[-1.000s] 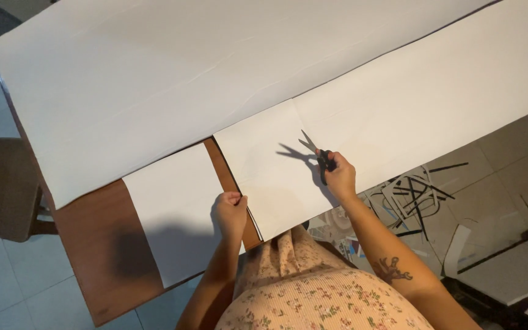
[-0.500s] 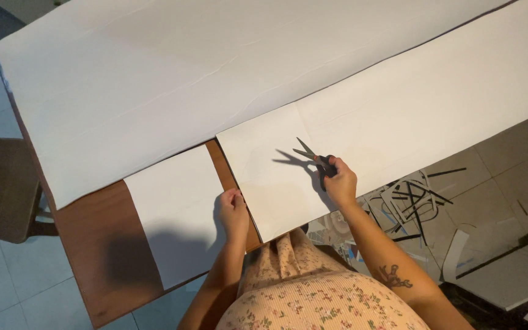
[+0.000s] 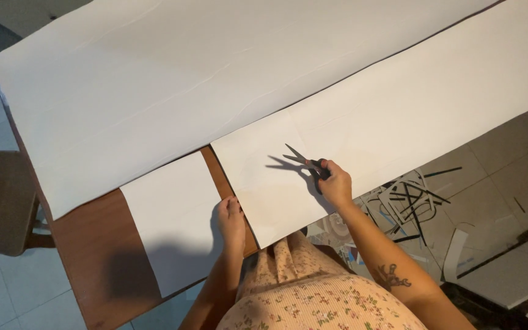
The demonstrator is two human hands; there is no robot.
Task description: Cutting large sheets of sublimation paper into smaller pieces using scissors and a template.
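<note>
Scissors point(image 3: 305, 162) with black handles are gripped in the right hand point(image 3: 336, 183), blades open and pointing toward the table's far left, above the long white sheet point(image 3: 398, 122) that overhangs the near right edge. Left hand point(image 3: 231, 219) rests flat, fingers extended, on the near left edge of that sheet, just beside a smaller white sheet point(image 3: 175, 220) lying on the brown table point(image 3: 93, 263). Paper offcuts point(image 3: 407, 198) litter the floor at right.
</note>
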